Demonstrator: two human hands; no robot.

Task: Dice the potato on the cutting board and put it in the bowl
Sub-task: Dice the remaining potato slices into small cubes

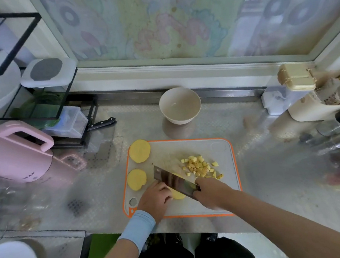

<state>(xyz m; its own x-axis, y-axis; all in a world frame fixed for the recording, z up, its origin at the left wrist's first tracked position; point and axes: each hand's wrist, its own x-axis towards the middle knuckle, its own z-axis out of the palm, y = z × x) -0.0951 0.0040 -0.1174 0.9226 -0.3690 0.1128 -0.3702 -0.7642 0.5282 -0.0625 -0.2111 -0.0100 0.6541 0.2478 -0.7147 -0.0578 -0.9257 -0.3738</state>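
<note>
1. Potato piece [178, 195] is lying near the front edge of the cutting board [228, 185], partly hidden under the left hand [155, 201], whose curled fingers are pressing down on it and holding it in place.
2. The cleaver [175, 180] is resting slantwise with its edge on the potato piece, just beside the left fingers. The right hand [209, 193] is clenching its handle end (the handle itself is hidden inside the fist).
3. Diced cubes [199, 166] are sitting in a loose pile on the right-centre of the board, beyond the blade and apart from it, with a few strays at the pile's right edge.
4. Two round slices are lying flat along the board's left side: the far slice [139, 151] is overlapping the orange rim at the far corner, and the near slice [137, 179] is lying over the left rim, just beside the left hand.
5. The bowl [180, 106] is standing upright on the metal counter [272, 171], beyond the board's far edge and apart from it.
6. A blue wristband [138, 225] is wrapping the left wrist.
7. Farther out, a pink kettle [15, 152] is standing to the left, a black-handled knife [102, 123] is lying by the foot of a wire rack [80, 108], and a box with a beige lid [296, 77] is sitting at the far right.
</note>
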